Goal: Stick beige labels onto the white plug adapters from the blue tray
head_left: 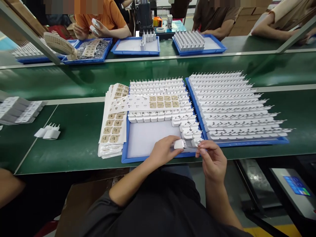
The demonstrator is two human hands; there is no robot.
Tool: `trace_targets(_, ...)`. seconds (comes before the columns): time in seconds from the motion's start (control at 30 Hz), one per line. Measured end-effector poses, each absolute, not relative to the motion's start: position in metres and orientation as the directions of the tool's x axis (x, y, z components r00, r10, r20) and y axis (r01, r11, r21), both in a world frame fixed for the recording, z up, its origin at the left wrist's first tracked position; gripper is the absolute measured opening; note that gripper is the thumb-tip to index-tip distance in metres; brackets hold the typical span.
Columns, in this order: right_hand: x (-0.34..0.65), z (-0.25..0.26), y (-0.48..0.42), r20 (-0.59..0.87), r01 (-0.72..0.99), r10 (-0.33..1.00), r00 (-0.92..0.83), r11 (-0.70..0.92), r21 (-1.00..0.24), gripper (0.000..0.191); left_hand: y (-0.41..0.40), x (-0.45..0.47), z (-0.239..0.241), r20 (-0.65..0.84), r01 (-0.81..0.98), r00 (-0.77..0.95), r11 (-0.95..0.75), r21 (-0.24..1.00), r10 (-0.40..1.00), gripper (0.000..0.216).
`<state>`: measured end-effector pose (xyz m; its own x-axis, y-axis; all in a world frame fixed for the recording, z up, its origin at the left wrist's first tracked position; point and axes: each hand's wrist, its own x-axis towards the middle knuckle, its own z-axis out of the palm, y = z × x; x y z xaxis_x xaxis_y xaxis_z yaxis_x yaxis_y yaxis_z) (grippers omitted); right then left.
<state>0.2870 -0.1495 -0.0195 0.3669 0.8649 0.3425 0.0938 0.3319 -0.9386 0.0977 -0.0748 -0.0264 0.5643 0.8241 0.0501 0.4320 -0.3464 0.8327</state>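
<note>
My left hand (163,152) is closed on a small white plug adapter (180,144) at the front edge of a blue tray (124,149). My right hand (212,158) is just right of it, its fingertips pinched together near the adapter; what they pinch is too small to name. The tray holds rows of white adapters (158,89) at its far half and right side. A sticker sheet (148,102) with tan labels lies across those rows. A stack of label sheets (114,121) lies left of the tray.
A second blue tray (247,143) full of white pronged adapters lies to the right. Two loose adapters (49,131) and a pile of white parts (17,110) sit at left. Other people work at blue trays (135,46) across the green belt. A touchscreen (296,186) is at lower right.
</note>
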Motion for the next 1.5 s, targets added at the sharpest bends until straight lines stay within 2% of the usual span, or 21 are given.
trace_targets(0.07,0.281,-0.016,-0.149,0.328,0.025,0.886,0.327,0.339,-0.941,0.005,-0.076,0.083,-0.025,0.076,0.230,0.525,-0.227,0.946,0.848,0.041)
trace_targets(0.13,0.272,-0.013,-0.148,0.304,-0.067,0.916,0.261,0.331,-0.941,0.004,-0.078,0.066,-0.025,0.113,0.055,0.491,-0.160,0.986,0.864,0.044)
trace_targets(0.27,0.249,-0.005,-0.137,0.258,-0.221,0.961,0.096,0.274,-0.936,0.003,-0.084,0.040,-0.025,0.178,-0.140,0.442,-0.128,0.982,0.879,0.045)
trace_targets(0.37,0.227,-0.002,-0.125,0.216,-0.291,0.976,-0.007,0.205,-0.934,0.005,-0.088,0.032,-0.027,0.217,-0.222,0.408,-0.134,0.966,0.887,0.044)
trace_targets(0.43,0.213,0.000,-0.118,0.179,-0.321,0.982,-0.061,0.150,-0.935,0.010,-0.090,0.030,-0.029,0.249,-0.197,0.354,-0.188,0.962,0.901,0.051)
trace_targets(0.53,0.197,0.000,-0.112,0.131,-0.346,0.987,-0.096,0.090,-0.934,0.018,-0.095,0.024,-0.032,0.296,-0.064,0.255,-0.290,0.955,0.921,0.060)
trace_targets(0.63,0.190,0.003,-0.111,0.114,-0.329,0.989,-0.100,0.075,-0.941,0.017,-0.099,0.013,-0.033,0.327,0.085,0.177,-0.345,0.935,0.928,0.055)
trace_targets(0.73,0.188,0.009,-0.109,0.116,-0.265,0.992,-0.046,0.100,-0.959,0.014,-0.103,0.001,-0.027,0.378,0.156,0.166,-0.402,0.902,0.911,0.051)
trace_targets(0.9,0.185,0.021,-0.099,0.170,-0.151,0.985,-0.014,0.166,-0.975,0.009,-0.102,-0.006,-0.010,0.482,0.189,0.209,-0.519,0.834,0.851,0.047)
trace_targets(1.1,0.180,0.025,-0.094,0.146,-0.171,0.989,-0.007,0.142,-0.975,0.010,-0.100,-0.006,-0.002,0.503,0.204,0.222,-0.544,0.814,0.836,0.048)
trace_targets(1.33,0.177,0.026,-0.094,0.162,-0.177,0.987,0.006,0.161,-0.971,0.003,-0.100,-0.008,-0.001,0.505,0.236,0.222,-0.549,0.802,0.834,0.050)
trace_targets(1.5,0.178,0.027,-0.095,0.167,-0.162,0.986,0.008,0.166,-0.973,0.004,-0.098,-0.007,0.000,0.557,0.249,0.233,-0.602,0.758,0.797,0.051)
